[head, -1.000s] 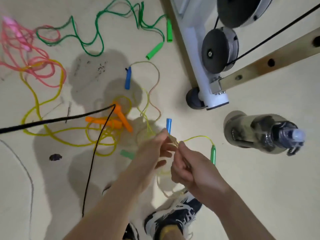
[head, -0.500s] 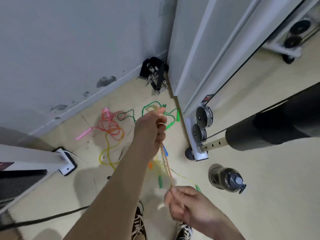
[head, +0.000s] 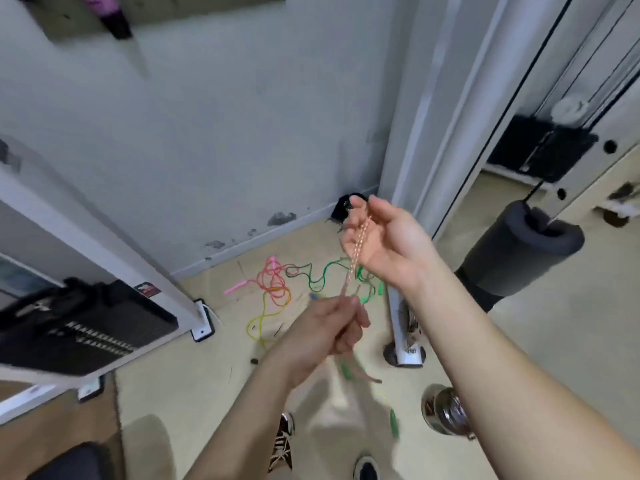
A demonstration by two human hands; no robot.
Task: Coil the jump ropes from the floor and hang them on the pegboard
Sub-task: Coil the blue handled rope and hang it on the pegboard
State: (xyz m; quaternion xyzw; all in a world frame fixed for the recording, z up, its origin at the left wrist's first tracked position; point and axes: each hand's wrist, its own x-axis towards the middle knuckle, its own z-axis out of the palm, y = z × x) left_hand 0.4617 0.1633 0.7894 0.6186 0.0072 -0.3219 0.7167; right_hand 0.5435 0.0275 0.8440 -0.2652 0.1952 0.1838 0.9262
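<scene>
A thin beaded rope (head: 356, 252) stretches taut, nearly upright, pinched at its twelve o'clock end by the right hand (head: 384, 237) and at six by the left hand (head: 329, 329); its green handle (head: 393, 422) dangles below, blurred; a yellow rope (head: 259, 320), a pink rope (head: 273, 282) and a green rope (head: 325, 275) lie tangled on the floor, from nine to twelve o'clock of the left hand.

Pale beaded jump rope (head: 359, 245) runs from right-hand fingers (head: 356, 205) above down to left-hand fingers (head: 350, 325); tangled plastic floor ropes (head: 277, 289) lie beyond.
</scene>
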